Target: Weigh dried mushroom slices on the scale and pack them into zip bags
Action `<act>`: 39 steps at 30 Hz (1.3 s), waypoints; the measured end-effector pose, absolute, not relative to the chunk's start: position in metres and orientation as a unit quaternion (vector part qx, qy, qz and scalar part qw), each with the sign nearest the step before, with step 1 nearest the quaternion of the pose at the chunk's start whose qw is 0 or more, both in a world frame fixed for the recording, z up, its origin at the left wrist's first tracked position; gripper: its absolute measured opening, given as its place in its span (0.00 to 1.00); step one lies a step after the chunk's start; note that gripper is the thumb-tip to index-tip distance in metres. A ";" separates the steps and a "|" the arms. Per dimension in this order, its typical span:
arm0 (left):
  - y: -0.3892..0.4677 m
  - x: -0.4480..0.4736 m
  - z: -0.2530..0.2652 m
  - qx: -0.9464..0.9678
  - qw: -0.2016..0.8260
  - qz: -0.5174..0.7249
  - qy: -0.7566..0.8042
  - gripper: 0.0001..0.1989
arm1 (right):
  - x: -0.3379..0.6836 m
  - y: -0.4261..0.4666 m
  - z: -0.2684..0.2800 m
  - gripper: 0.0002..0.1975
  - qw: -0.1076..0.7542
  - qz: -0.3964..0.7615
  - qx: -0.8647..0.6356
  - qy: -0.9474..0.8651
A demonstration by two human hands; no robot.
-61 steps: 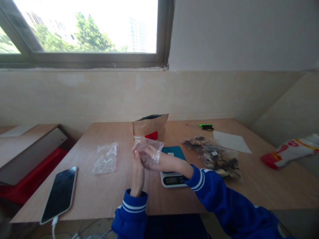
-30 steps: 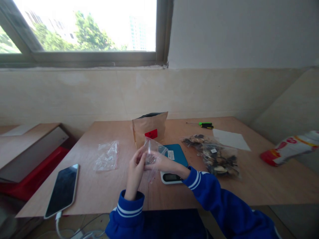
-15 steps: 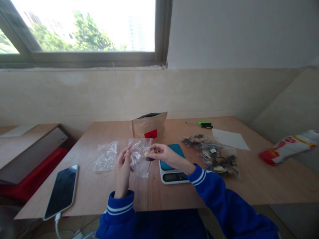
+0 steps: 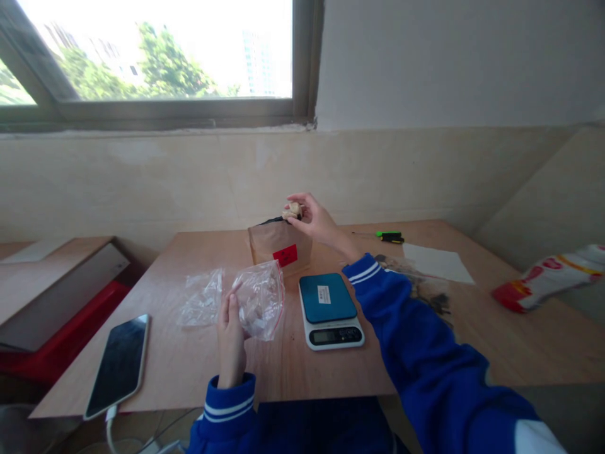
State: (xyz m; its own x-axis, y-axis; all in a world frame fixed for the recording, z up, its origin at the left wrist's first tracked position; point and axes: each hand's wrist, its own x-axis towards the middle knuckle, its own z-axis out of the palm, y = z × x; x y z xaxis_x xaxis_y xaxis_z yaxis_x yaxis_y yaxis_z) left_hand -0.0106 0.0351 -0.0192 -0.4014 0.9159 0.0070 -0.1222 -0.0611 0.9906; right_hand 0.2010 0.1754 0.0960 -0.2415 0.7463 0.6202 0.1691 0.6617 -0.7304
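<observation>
My left hand [image 4: 231, 334] pinches the edge of a clear zip-lock bag [image 4: 265, 302] just above the table. Whether the bag contains anything is hard to see through its shine. Up at the mouth of a brown paper pouch [image 4: 265, 243] with a red label, my right hand [image 4: 314, 221] grips a pale dried mushroom [image 4: 293, 210] between thumb and fingers. A kitchen scale [image 4: 328, 299] with a blue-green top and white body lies below my right forearm, with a small white sticker on its plate.
Clear plastic bags [image 4: 201, 296] lie on the left, beyond a phone [image 4: 118, 359] on a cable. Bags of dark dried mushrooms [image 4: 432, 293], partly behind my sleeve, sit at right. Screwdrivers [image 4: 390, 237], white paper [image 4: 439, 263] and a red-and-white bottle [image 4: 543, 284] are farther right.
My right hand has moved up and away from the clear bag to the paper pouch's opening, carrying the mushroom. The clear bag has shifted and tilted in my left hand.
</observation>
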 end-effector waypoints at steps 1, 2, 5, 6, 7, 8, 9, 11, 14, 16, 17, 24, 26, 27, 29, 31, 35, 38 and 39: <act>0.034 -0.010 -0.020 0.361 0.414 0.630 0.550 0.27 | 0.199 0.180 0.095 0.18 0.506 0.235 -0.318 -0.767; 0.034 -0.010 -0.020 0.358 0.421 0.626 0.551 0.27 | 0.198 0.182 0.094 0.16 0.482 0.207 -0.326 -0.787; 0.032 -0.012 -0.021 0.345 0.436 0.620 0.554 0.28 | 0.194 0.182 0.090 0.15 0.453 0.176 -0.335 -0.807; 0.031 -0.013 -0.021 0.340 0.439 0.618 0.556 0.28 | 0.194 0.182 0.090 0.16 0.462 0.174 -0.333 -0.803; 0.031 -0.014 -0.021 0.338 0.441 0.617 0.557 0.28 | 0.194 0.182 0.090 0.16 0.476 0.169 -0.331 -0.797; 0.031 -0.015 -0.021 0.336 0.442 0.616 0.559 0.28 | 0.194 0.183 0.092 0.17 0.492 0.158 -0.328 -0.791; 0.030 -0.016 -0.020 0.334 0.442 0.615 0.560 0.28 | 0.194 0.184 0.094 0.17 0.504 0.142 -0.326 -0.787; 0.030 -0.017 -0.020 0.330 0.442 0.616 0.562 0.27 | 0.194 0.187 0.098 0.15 0.504 0.105 -0.320 -0.796; 0.031 -0.017 -0.019 0.327 0.446 0.616 0.560 0.27 | 0.195 0.187 0.103 0.12 0.469 0.089 -0.314 -0.821; 0.031 -0.016 -0.018 0.324 0.454 0.613 0.559 0.27 | 0.196 0.185 0.103 0.11 0.457 0.115 -0.322 -0.821; 0.031 -0.016 -0.017 0.321 0.459 0.611 0.559 0.28 | 0.198 0.184 0.102 0.11 0.456 0.132 -0.328 -0.817; 0.029 -0.014 -0.016 0.324 0.463 0.610 0.556 0.27 | 0.204 0.177 0.100 0.12 0.402 0.176 -0.308 -0.844; 0.030 -0.013 -0.015 0.318 0.467 0.608 0.558 0.27 | 0.203 0.175 0.100 0.13 0.356 0.151 -0.308 -0.869; 0.030 -0.012 -0.015 0.315 0.469 0.607 0.559 0.27 | 0.201 0.174 0.101 0.14 0.332 0.136 -0.314 -0.879; 0.030 -0.011 -0.014 0.312 0.470 0.605 0.562 0.27 | 0.197 0.171 0.102 0.21 0.299 0.118 -0.339 -0.884; 0.030 -0.011 -0.012 0.311 0.471 0.602 0.565 0.27 | 0.193 0.169 0.103 0.28 0.287 0.119 -0.377 -0.873; 0.030 -0.010 -0.009 0.315 0.471 0.610 0.553 0.26 | 0.186 0.169 0.104 0.29 0.291 0.097 -0.423 -0.853; 0.030 -0.010 -0.007 0.338 0.455 0.631 0.529 0.25 | 0.183 0.169 0.102 0.17 0.318 0.046 -0.418 -0.850; 0.030 -0.009 -0.006 0.352 0.439 0.637 0.527 0.24 | 0.182 0.168 0.102 0.14 0.339 0.031 -0.408 -0.847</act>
